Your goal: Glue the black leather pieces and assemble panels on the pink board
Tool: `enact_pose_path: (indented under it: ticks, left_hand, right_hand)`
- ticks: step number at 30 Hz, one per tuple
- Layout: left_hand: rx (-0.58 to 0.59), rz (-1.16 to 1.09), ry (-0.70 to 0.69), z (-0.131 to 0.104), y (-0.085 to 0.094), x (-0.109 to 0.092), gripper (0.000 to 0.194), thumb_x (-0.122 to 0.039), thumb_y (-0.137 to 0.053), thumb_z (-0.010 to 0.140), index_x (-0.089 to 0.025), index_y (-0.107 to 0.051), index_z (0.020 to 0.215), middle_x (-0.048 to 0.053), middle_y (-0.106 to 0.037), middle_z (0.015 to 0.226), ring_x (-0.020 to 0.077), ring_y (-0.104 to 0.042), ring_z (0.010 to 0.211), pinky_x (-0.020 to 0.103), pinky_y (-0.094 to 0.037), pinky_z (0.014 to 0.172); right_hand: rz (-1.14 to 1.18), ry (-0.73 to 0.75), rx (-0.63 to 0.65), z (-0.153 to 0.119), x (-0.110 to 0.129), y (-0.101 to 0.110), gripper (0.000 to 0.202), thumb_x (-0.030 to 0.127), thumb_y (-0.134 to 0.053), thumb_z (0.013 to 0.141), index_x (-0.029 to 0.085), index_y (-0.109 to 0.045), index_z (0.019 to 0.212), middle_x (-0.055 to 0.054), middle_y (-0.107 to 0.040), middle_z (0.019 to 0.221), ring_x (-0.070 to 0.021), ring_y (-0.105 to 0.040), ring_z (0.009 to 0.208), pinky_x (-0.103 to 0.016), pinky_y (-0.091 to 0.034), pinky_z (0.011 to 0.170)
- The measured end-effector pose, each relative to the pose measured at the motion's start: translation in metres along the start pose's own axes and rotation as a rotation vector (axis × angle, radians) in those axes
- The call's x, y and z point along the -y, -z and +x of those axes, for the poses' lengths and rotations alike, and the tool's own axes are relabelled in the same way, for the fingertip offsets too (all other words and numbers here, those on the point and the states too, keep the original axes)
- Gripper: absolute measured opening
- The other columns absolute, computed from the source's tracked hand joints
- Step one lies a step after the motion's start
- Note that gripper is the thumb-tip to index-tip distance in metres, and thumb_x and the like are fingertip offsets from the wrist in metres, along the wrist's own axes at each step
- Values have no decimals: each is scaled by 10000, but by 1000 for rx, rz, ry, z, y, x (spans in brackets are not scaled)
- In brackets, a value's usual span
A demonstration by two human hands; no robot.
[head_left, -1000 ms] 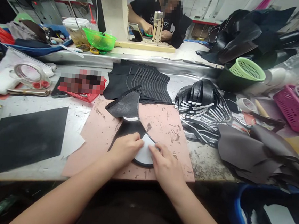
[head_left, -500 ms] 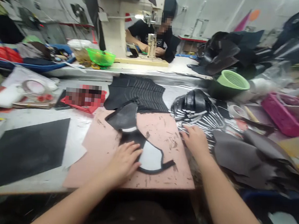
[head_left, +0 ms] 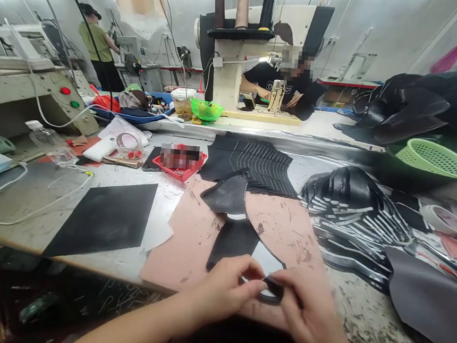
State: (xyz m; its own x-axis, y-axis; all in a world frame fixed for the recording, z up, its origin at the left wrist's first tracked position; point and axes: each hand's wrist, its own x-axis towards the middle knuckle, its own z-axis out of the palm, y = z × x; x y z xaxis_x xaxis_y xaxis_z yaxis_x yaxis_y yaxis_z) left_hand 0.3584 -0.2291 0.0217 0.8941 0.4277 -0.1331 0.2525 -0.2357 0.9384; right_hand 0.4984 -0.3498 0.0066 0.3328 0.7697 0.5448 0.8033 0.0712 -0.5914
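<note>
A black shoe-upper-like piece [head_left: 232,241] with a white patch and a dark edge strip lies on the pink board [head_left: 191,232]. At its lower right end, my left hand [head_left: 238,282] pinches the black edge between thumb and forefinger. Close beside it, my right hand [head_left: 301,295] has its fingers closed on the same black edge, the fingertips almost meeting those of my left hand. Behind the piece sits a stack of black ribbed pieces [head_left: 257,163]. To the right rests a pile of black pieces with white strips [head_left: 346,198].
A black sheet [head_left: 106,217] and a red basket [head_left: 180,175] are on the left. Grey-brown material [head_left: 433,296] covers the right edge, near a green basket [head_left: 437,160]. Behind a sewing machine [head_left: 229,75] sits a person; another person stands far left.
My right hand has come from the striped pile to the black piece's end. My left hand has moved from flat on the piece to pinching its edge. The view has turned left.
</note>
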Motion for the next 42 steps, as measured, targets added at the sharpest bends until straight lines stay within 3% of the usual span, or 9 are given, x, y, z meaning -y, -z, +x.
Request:
enact_pose_path:
  ticks: [5,10,15,20,23,31,37,40,42]
  left_hand:
    - [23,-322,115,-4,-9,3,173,-292,-531,745,-123,-565,724,-10,-532,622,93,-513,567,198,-429,551]
    - [-80,-121,-3,-14,-9,9,115,-179,-511,682,-124,-579,606,1,-532,607,95,-478,585,182,-387,538]
    - [-64,47,-162,-19,-8,15,150,-161,-497,704,-128,-631,645,9,-548,610,89,-482,573,174,-361,534]
    - [-96,51,-219,-21,-8,17,164,-133,-484,685,-134,-643,648,19,-576,607,94,-491,573,177,-369,543]
    - [-140,-13,-206,-23,-8,17,169,-151,-485,686,-134,-651,659,33,-610,635,105,-519,592,182,-394,557]
    - [-76,-187,-206,-27,-5,17,202,-251,-505,724,-121,-649,669,73,-637,683,137,-567,639,207,-425,575]
    - [-109,-252,-204,-28,-6,14,158,-239,-519,706,-130,-610,636,44,-610,638,111,-534,607,204,-420,580]
    - [-58,-483,-75,-27,-10,14,176,-308,-563,697,-137,-545,660,28,-589,611,111,-554,589,203,-430,559]
    - [-45,-753,95,-25,-9,16,244,-366,-589,686,-157,-465,695,18,-600,625,119,-588,575,190,-435,512]
  right_hand:
    - [190,-90,19,-11,31,-17,125,175,-474,823,218,-564,899,-27,-651,755,-152,-636,666,-218,-525,578]
    - [190,-192,114,-9,31,-16,125,239,-501,825,213,-561,718,-3,-603,621,-134,-589,550,-207,-493,495]
    - [124,-165,226,-7,32,-11,169,256,-498,833,217,-574,687,-12,-611,647,-141,-584,575,-227,-475,509]
    - [-111,91,51,-3,43,-11,112,168,-515,778,209,-600,718,-26,-634,644,-163,-599,571,-274,-483,538]
    - [-144,139,-24,-2,48,-14,119,136,-520,755,203,-615,733,-33,-645,634,-165,-602,553,-279,-490,527]
    - [306,-348,55,-11,52,-19,174,265,-534,780,219,-632,644,-21,-620,607,-154,-563,540,-244,-448,488]
    - [500,-488,4,-14,57,-22,146,351,-633,732,221,-658,669,-32,-628,663,-173,-586,622,-262,-486,592]
    - [766,-677,-48,-10,55,-24,204,402,-594,753,216,-606,670,-46,-652,769,-195,-616,722,-294,-523,635]
    - [972,-797,-114,-7,52,-18,229,415,-583,749,223,-543,631,-23,-628,689,-186,-608,666,-339,-536,649]
